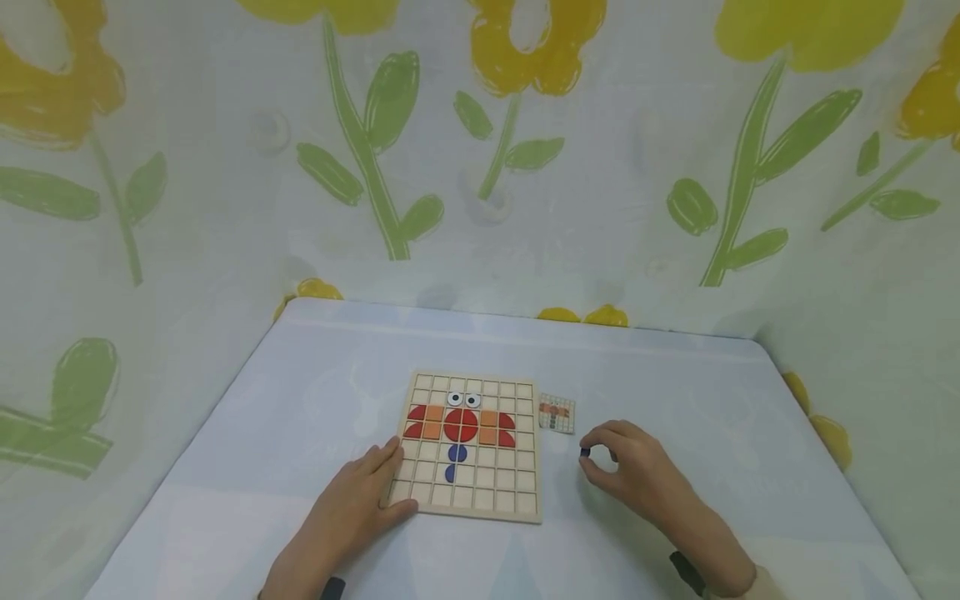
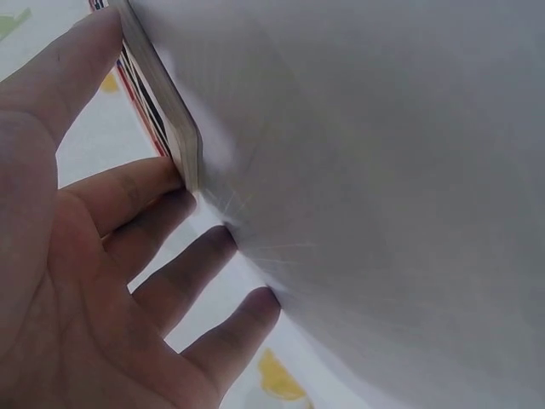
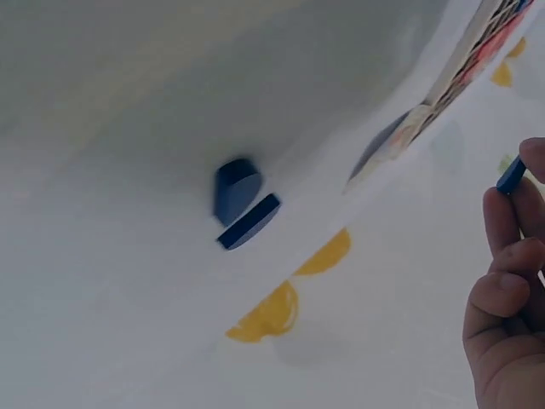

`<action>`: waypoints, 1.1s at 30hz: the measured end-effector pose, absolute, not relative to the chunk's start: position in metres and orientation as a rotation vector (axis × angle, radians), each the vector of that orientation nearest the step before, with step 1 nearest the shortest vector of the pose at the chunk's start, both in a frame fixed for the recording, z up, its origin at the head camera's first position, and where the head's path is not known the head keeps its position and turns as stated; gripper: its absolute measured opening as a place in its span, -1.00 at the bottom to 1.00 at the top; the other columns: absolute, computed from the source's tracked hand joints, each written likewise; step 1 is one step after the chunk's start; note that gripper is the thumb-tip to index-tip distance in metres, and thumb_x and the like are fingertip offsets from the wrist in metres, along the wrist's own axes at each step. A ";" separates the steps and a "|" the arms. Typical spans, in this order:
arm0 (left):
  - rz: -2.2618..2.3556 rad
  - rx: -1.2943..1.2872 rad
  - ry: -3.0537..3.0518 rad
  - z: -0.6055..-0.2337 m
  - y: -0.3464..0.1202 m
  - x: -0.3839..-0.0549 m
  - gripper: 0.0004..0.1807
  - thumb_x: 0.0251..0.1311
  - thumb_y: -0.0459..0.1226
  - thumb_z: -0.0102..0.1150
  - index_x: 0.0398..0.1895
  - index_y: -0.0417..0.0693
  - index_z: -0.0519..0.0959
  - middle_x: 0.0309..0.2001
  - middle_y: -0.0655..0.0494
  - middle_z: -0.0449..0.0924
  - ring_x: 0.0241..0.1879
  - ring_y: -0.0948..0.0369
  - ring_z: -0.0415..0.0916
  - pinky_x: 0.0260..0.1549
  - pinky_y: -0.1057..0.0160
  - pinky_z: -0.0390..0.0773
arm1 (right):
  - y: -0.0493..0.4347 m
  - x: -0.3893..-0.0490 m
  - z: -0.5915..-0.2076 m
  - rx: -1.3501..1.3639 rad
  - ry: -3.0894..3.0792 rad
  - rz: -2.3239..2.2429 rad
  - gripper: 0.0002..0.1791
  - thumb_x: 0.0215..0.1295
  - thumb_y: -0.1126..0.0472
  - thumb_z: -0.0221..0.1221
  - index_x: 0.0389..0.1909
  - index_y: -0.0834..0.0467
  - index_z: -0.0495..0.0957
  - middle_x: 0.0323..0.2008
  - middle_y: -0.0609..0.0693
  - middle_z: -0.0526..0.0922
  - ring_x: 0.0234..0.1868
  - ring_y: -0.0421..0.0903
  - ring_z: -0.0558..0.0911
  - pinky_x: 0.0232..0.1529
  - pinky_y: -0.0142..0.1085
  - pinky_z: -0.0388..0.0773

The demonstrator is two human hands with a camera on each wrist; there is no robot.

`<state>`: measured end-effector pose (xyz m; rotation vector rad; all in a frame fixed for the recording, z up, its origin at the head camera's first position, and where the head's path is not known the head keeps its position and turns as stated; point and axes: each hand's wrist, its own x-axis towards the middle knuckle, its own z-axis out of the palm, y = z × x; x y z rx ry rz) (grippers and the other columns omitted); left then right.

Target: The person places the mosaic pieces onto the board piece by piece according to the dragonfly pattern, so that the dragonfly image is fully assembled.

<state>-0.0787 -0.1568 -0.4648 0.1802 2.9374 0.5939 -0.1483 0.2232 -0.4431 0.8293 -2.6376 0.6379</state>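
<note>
A square wooden grid board [image 1: 497, 501] lies on the table, bearing a crab- or dragonfly-like figure of red, orange and blue pieces below two round eye pieces. My left hand [image 1: 358, 497] rests at the board's near left corner, fingers extended along the left edge and thumb by the near edge. Thumb and index finger of my right hand [image 1: 633, 469] pinch a small dark blue half-round piece [image 3: 510, 176] above the table, right of the board. A blue half-circle [image 1: 450, 474] sits low on the board, below a blue circle [image 1: 457, 453] made of two halves.
A small pattern card [image 1: 557, 414] lies just right of the board. Two more dark blue pieces, one upper [image 3: 236, 189] and one lower [image 3: 249, 222], lie on the table in the right wrist view. A flower-printed curtain [image 1: 585, 167] stands behind the white table [image 1: 352, 342].
</note>
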 end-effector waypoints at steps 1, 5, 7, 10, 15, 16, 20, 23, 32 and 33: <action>0.594 0.179 2.937 -0.465 -0.157 -0.079 -0.06 0.12 0.15 0.42 0.46 -0.18 0.38 0.51 -0.02 0.27 0.46 -0.13 0.21 0.41 -0.16 0.27 | 0.220 -0.149 -0.442 0.813 -2.660 0.636 -0.73 -0.07 0.28 0.57 -0.34 0.05 0.72 -0.28 -0.15 0.67 -0.39 -0.18 0.55 -0.45 -0.49 0.56; 0.589 0.178 2.940 -0.465 -0.156 -0.080 -0.06 0.11 0.15 0.42 0.46 -0.18 0.38 0.51 -0.01 0.27 0.46 -0.12 0.21 0.41 -0.15 0.27 | 0.207 -0.151 -0.438 0.790 -2.697 0.635 -0.73 -0.05 0.25 0.58 -0.30 0.04 0.75 -0.25 -0.15 0.68 -0.34 -0.20 0.58 -0.40 -0.49 0.61; 0.591 0.183 2.943 -0.465 -0.156 -0.080 -0.06 0.11 0.15 0.42 0.46 -0.18 0.38 0.51 -0.01 0.27 0.46 -0.12 0.22 0.41 -0.14 0.27 | 0.201 -0.152 -0.437 0.810 -2.680 0.637 -0.72 -0.05 0.24 0.59 -0.29 0.03 0.75 -0.25 -0.15 0.68 -0.33 -0.24 0.57 -0.39 -0.49 0.62; 0.590 0.196 2.951 -0.465 -0.156 -0.079 -0.07 0.11 0.14 0.43 0.45 -0.19 0.39 0.50 -0.02 0.28 0.45 -0.13 0.24 0.40 -0.14 0.29 | 0.193 -0.154 -0.435 0.859 -2.631 0.654 -0.71 -0.05 0.25 0.59 -0.27 0.03 0.76 -0.26 -0.15 0.68 -0.32 -0.26 0.55 -0.38 -0.48 0.63; 0.594 0.196 2.954 -0.465 -0.156 -0.078 -0.07 0.11 0.14 0.43 0.45 -0.19 0.39 0.50 -0.02 0.28 0.45 -0.13 0.25 0.39 -0.14 0.30 | 0.179 -0.158 -0.433 0.939 -2.559 0.702 -0.71 -0.03 0.24 0.59 -0.24 0.03 0.76 -0.21 -0.15 0.71 -0.25 -0.26 0.58 -0.35 -0.46 0.65; 0.597 0.196 2.954 -0.465 -0.157 -0.078 -0.07 0.11 0.14 0.43 0.45 -0.20 0.39 0.50 -0.02 0.28 0.45 -0.13 0.24 0.40 -0.14 0.29 | 0.176 -0.158 -0.432 0.950 -2.549 0.718 -0.71 -0.02 0.24 0.59 -0.24 0.02 0.76 -0.19 -0.15 0.72 -0.26 -0.26 0.58 -0.36 -0.46 0.64; 0.602 0.207 2.958 -0.466 -0.157 -0.078 -0.07 0.12 0.13 0.43 0.44 -0.21 0.39 0.50 -0.02 0.28 0.45 -0.13 0.25 0.40 -0.14 0.29 | 0.164 -0.158 -0.430 0.970 -2.541 0.771 -0.72 0.02 0.22 0.57 -0.22 0.01 0.76 -0.17 -0.16 0.73 -0.31 -0.28 0.53 -0.43 -0.47 0.58; 0.604 0.212 2.960 -0.466 -0.158 -0.078 -0.07 0.12 0.13 0.43 0.44 -0.21 0.39 0.50 -0.02 0.28 0.45 -0.13 0.25 0.40 -0.15 0.29 | 0.154 -0.157 -0.429 0.987 -2.549 0.775 -0.74 0.06 0.19 0.55 -0.21 0.01 0.76 -0.19 -0.19 0.71 -0.28 -0.29 0.54 -0.37 -0.51 0.60; 0.595 0.195 2.950 -0.466 -0.158 -0.078 -0.07 0.10 0.14 0.43 0.44 -0.19 0.40 0.50 -0.02 0.29 0.44 -0.14 0.24 0.39 -0.14 0.30 | 0.128 -0.151 -0.434 1.084 -2.577 0.691 -0.79 0.14 0.12 0.50 -0.19 -0.02 0.77 -0.18 -0.22 0.71 -0.08 -0.27 0.65 0.06 -0.31 0.66; 0.594 0.193 2.949 -0.467 -0.158 -0.078 -0.07 0.10 0.14 0.43 0.44 -0.19 0.40 0.50 -0.02 0.28 0.45 -0.14 0.24 0.39 -0.15 0.30 | 0.125 -0.151 -0.435 1.093 -2.587 0.682 -0.78 0.14 0.11 0.51 -0.18 -0.02 0.77 -0.18 -0.22 0.71 -0.08 -0.26 0.66 0.07 -0.30 0.66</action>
